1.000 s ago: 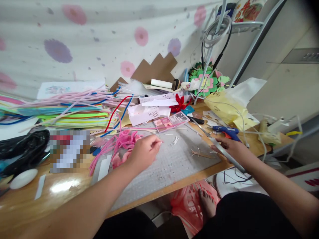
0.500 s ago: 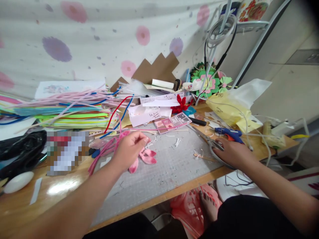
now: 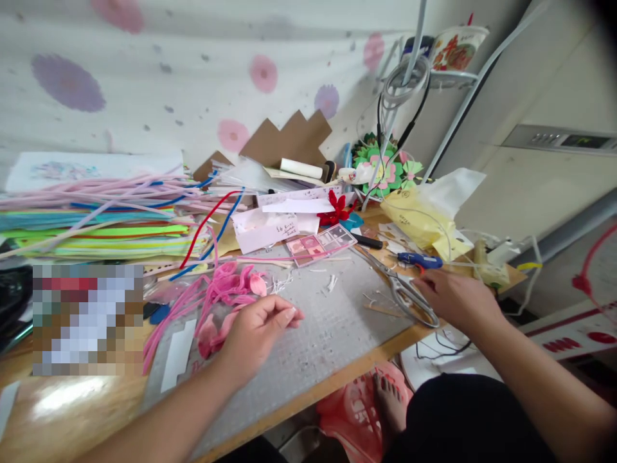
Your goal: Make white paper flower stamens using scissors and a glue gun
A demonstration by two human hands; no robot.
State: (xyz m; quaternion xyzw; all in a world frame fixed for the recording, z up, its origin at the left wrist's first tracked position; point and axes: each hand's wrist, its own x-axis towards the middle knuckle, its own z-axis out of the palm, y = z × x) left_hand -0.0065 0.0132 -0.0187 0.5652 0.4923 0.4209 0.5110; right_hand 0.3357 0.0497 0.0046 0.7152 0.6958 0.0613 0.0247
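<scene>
My left hand (image 3: pixel 265 331) is closed in a pinch above the grey cutting mat (image 3: pixel 299 366); whatever its fingertips hold is too small or hidden. Pink fuzzy petals (image 3: pixel 207 335) show behind its wrist, and a pale pink petal (image 3: pixel 258 283) lies past the knuckles beside bundled pink chenille stems (image 3: pixel 222 283). At the mat's right, my right hand (image 3: pixel 450 294) has its fingers curled at the handle of a blue glue gun (image 3: pixel 419 259) with an orange part. The hand hides most of that handle. Scissors (image 3: pixel 402 289) lie just left of these fingers, blades pointing away.
Stacks of coloured chenille stems (image 3: pixel 96 238) fill the back left. A pink palette (image 3: pixel 321 245), a red fuzzy flower (image 3: pixel 337 209) and white papers (image 3: pixel 265 228) lie at the back. A yellow bag (image 3: pixel 419 218) and loose cables stand at right. White scraps (image 3: pixel 331 283) dot the mat.
My right hand has left the scissors and moved to the glue gun's handle. My left hand has come nearer to me, away from the white scraps. The view has turned right.
</scene>
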